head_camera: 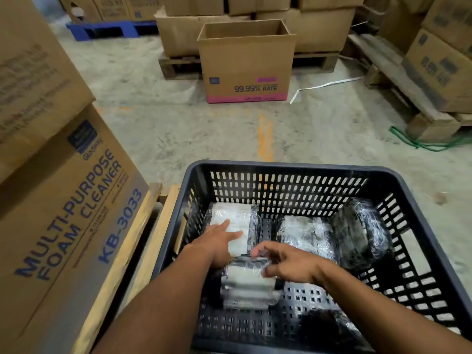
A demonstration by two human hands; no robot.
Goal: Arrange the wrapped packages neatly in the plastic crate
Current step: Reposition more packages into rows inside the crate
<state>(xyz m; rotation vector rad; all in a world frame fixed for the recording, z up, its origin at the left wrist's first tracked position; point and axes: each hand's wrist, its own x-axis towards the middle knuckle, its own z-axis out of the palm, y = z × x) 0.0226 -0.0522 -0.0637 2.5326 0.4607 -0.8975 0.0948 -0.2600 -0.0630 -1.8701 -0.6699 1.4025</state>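
Wrapped packages lie flat on the plastic crate (pixel 413 190) floor, the near package (pixel 246 284) pinched at its top edge by the right hand (pixel 288 264), seemingly to square it behind the far-left package (pixel 235 221) steadied under the open left hand (pixel 217 241).

Warehouse floor crowded with cartons and pallets.

A tall carton (pixel 63 213) at the left read "MULTI-PURPOSE FOAM CLEANER KB-3033", with another carton (pixel 33 80) tilted on top of it, both resting on a pale wooden pallet (pixel 122 251). Out on the bare concrete floor (pixel 153 118) stood an open-topped box (pixel 246 65) marked "99.99% RATE" with a pink band along its base; behind it, more cartons sat on a dark wooden pallet (pixel 176 66). A blue pallet (pixel 107 29) lay at the far left. A white strap (pixel 324 86) curled across the floor, a green strap (pixel 421 144) trailed beside the right-hand pallet (pixel 398 80), and an orange paint mark (pixel 265 139) ran down the middle.
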